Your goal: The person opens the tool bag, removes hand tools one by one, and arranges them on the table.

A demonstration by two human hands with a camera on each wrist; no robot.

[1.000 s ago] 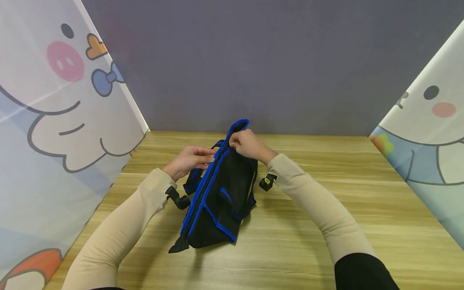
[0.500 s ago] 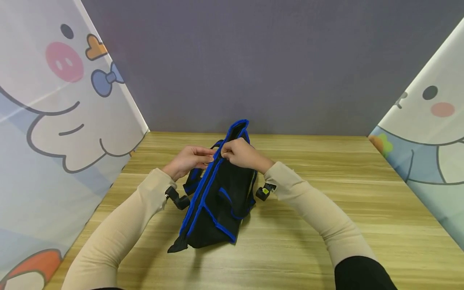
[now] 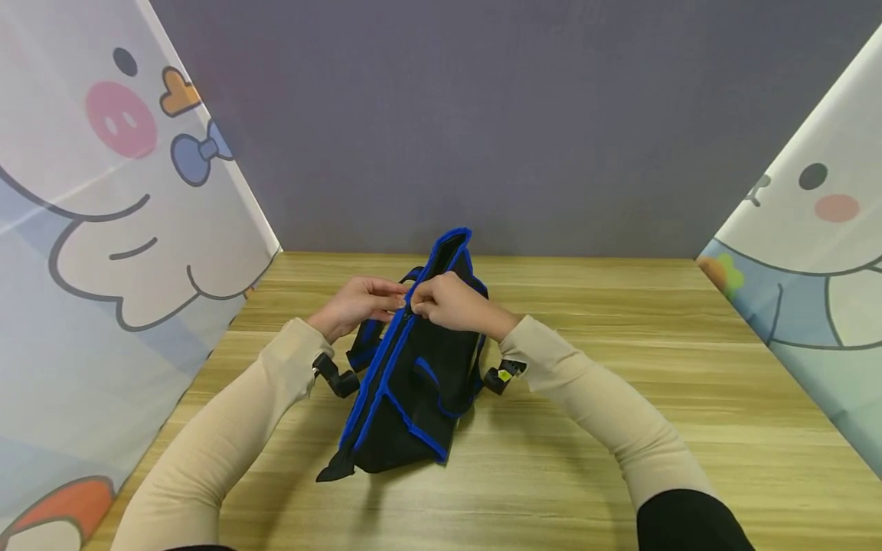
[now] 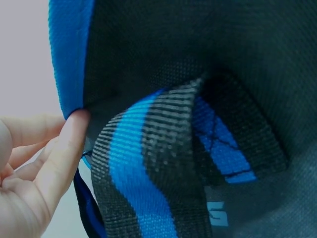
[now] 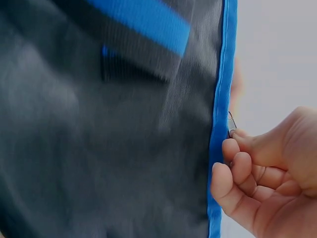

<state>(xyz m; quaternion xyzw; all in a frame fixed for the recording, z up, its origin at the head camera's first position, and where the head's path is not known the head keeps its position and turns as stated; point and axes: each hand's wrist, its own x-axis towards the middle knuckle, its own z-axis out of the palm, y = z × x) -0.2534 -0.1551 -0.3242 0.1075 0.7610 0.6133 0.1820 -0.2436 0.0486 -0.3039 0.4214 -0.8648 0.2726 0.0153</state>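
A black tool bag [image 3: 420,413] with blue trim stands on the table, its zipped top running from near left to far right. My left hand [image 3: 358,304] pinches the blue edging [image 4: 73,59] along the top, thumb on the outer side. On the other side, my right hand [image 3: 455,304] holds the small metal zipper pull [image 5: 232,124] between thumb and curled fingers. Beyond that hand the top gapes at its far end; nearer me the two blue edges lie close together. A black-and-blue strap [image 4: 143,163] hangs beside the left hand.
The wood-grain table [image 3: 620,398] extends around the bag. A grey wall [image 3: 482,130] stands behind, and printed cartoon panels [image 3: 138,229] flank both sides. A dark fabric tab [image 3: 336,467] sticks out at the bag's near end.
My right hand has slid toward me and left along the top, with the zipper pull. The gap at the far end has lengthened behind it. My left hand has stayed in place.
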